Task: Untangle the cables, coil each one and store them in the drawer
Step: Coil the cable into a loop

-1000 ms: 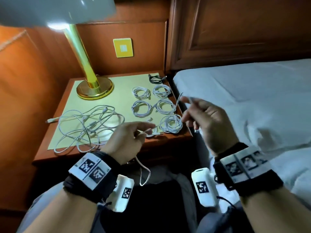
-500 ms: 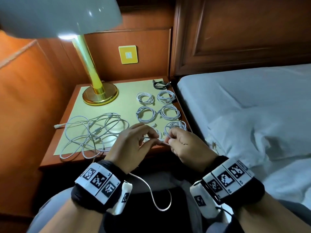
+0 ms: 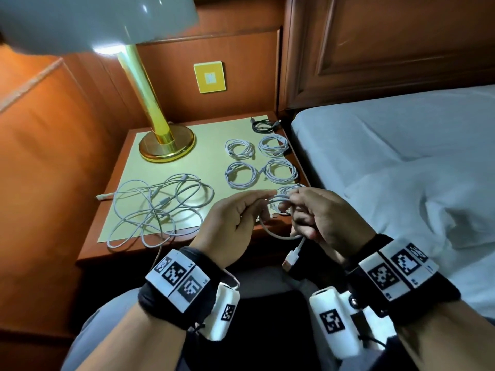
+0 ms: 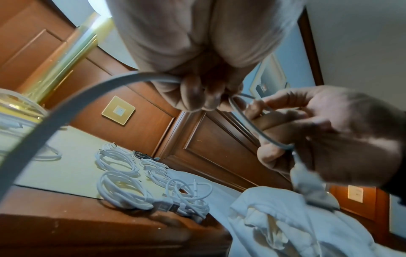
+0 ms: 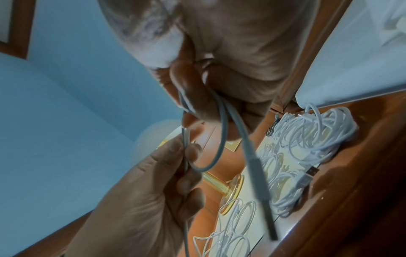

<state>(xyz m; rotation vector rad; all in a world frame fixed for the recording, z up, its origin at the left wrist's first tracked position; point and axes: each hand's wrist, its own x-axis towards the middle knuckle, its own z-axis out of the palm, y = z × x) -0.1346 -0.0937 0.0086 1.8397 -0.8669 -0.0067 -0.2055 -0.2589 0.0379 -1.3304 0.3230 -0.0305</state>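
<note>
Head view: I hold 1 white cable (image 3: 278, 231) in the air between my 2 hands, just in front of the near edge of the surface (image 3: 171, 170). My right hand (image 3: 324, 218) pinches the first small loop, its fingers (image 5: 191, 97) curled round 2 strands, with the USB plug (image 3: 290, 259) hanging below. My left hand (image 3: 235, 223) pinches the free run just beside it, fingers (image 4: 197, 97) narrow on the strand. The slack runs down and back under my left wrist, so I judge the next wrap must feed from the left toward the right hand. Coiled cables (image 3: 280, 171) lie beyond my hands; the tangled cables (image 3: 158, 207) lie to the left. No drawer is in view.
</note>
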